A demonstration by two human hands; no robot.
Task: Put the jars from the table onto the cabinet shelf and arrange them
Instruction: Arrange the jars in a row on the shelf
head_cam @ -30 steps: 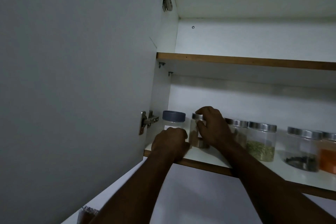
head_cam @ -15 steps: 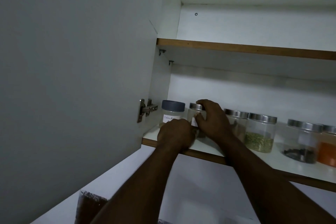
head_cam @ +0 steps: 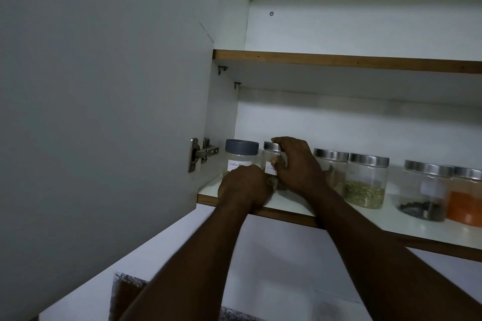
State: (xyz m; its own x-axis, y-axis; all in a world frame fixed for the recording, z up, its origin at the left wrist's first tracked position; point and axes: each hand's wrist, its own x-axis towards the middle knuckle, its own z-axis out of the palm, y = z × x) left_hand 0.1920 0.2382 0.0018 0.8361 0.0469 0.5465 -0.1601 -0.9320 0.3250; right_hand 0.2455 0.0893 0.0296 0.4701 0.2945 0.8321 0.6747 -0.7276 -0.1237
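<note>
Left hand (head_cam: 243, 187) has shifted right, from before the blue-lidded jar (head_cam: 241, 150) toward the base of the steel-lidded jar (head_cam: 270, 157), which stands on the shelf (head_cam: 287, 204) just right of it. Right hand (head_cam: 297, 167) clasps that jar's lid and side; the left's grip is hidden. Best turned label-forward, base flat, without nudging the blue-lidded jar.
</note>
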